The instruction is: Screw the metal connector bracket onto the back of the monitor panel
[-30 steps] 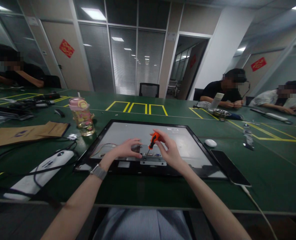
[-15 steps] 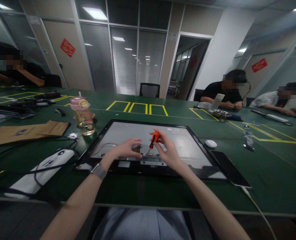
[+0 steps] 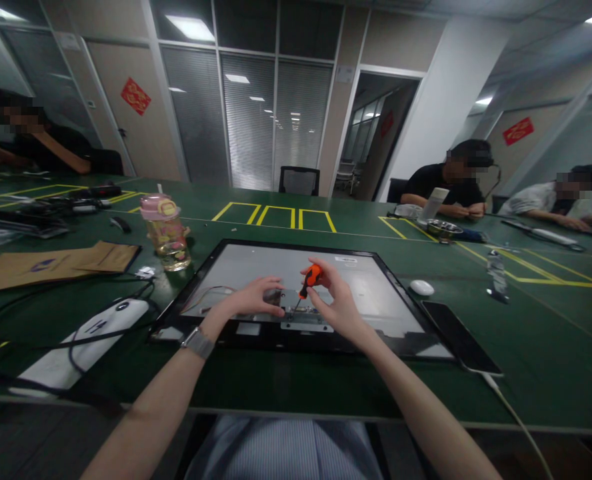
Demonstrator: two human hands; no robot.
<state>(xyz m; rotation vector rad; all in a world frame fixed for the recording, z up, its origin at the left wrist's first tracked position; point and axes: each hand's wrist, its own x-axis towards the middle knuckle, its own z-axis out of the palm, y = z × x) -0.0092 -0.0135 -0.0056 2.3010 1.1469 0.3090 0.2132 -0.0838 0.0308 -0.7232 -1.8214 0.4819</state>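
Note:
In the head view, a flat display panel (image 3: pixel 376 288) with a black frame and grey back lies before me. My right hand (image 3: pixel 340 299) grips an orange-and-black screwdriver (image 3: pixel 310 280) between thumb and fingers. Its shaft slants down to the left, with the tip at a small metal bracket (image 3: pixel 306 326) near the panel's front edge. Just left of the tip, my left hand (image 3: pixel 253 297) lies on the panel, thumb and fingers spread apart. Between them shows a dark greyish patch I cannot make out. Thin wires (image 3: pixel 209 291) run across the panel's left part.
Left of the panel stand a pink-lidded bottle (image 3: pixel 166 230), a white power strip (image 3: pixel 83 347) with black cables, and brown paper (image 3: pixel 41 265). A phone (image 3: pixel 461 339) on a cable and a white mouse-like object (image 3: pixel 422 287) lie right. Other people sit across the table.
The screwdriver's handle has turned a little in my right fingers, showing a different side. My right fingers have shifted slightly, while my left hand stays in place.

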